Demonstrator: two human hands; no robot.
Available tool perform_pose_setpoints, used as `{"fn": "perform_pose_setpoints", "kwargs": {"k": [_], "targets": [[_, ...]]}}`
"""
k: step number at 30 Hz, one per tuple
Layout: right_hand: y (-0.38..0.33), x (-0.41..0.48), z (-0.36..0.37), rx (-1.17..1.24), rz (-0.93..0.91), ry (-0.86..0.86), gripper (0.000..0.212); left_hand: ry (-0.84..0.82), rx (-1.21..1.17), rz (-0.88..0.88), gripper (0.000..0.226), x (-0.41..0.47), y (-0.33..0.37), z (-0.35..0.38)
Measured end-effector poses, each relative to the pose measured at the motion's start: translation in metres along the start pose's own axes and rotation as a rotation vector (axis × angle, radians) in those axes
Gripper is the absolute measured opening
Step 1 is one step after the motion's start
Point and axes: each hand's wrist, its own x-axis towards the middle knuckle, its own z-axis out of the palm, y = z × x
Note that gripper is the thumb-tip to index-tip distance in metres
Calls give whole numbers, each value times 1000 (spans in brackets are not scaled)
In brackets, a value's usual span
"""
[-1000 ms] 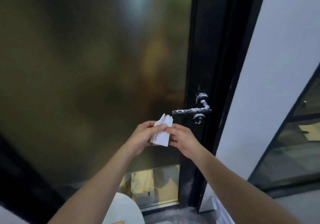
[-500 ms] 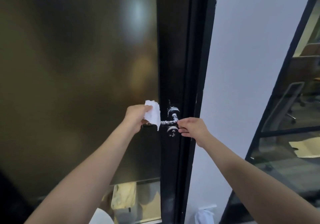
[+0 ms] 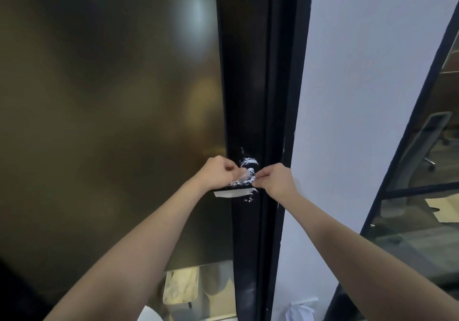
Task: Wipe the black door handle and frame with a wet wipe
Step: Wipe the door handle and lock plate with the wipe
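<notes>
The black door handle [image 3: 249, 164], smeared with white, sticks out from the black door frame [image 3: 246, 72] at mid-height. A white wet wipe [image 3: 233, 193] is draped over the lever, with a flat strip hanging below it. My left hand [image 3: 217, 174] grips the wipe on the lever from the left, fingers curled. My right hand [image 3: 275, 180] pinches the wipe's right edge close to the handle's base. The lever itself is mostly hidden under the wipe and my fingers.
Dark tinted glass [image 3: 99, 97] fills the door to the left of the frame. A white wall [image 3: 372, 85] stands to the right, then a black-framed glass partition [image 3: 419, 189] with an office chair behind it. A white packet [image 3: 300, 308] lies on the floor.
My left hand has brought the wipe down onto the lever and closed around it. My right hand has moved to pinch the wipe's edge. The view has drawn closer to the handle.
</notes>
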Motion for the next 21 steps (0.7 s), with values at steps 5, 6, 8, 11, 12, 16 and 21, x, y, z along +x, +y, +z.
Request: {"fn": "perform_pose_setpoints", "kwargs": {"k": [5, 6, 8, 11, 12, 16, 21], "targets": [[2, 10, -1, 17, 39, -26, 26, -103, 34, 29, 17, 5, -13, -6], [2, 11, -1, 21, 52, -29, 27, -117, 37, 34, 17, 5, -17, -8], [2, 11, -1, 35, 70, -33, 27, -125, 27, 22, 19, 4, -24, -14], [3, 11, -3, 66, 92, -45, 27, -106, 41, 7, 16, 6, -28, -21], [4, 11, -3, 77, 99, -53, 27, -108, 50, -6, 14, 8, -30, -23], [4, 10, -4, 92, 114, -73, 27, -73, -26, -90, 4, 15, -33, -33], [2, 11, -8, 70, 126, -106, 27, -67, -74, -6, 11, 17, -15, -17]]}}
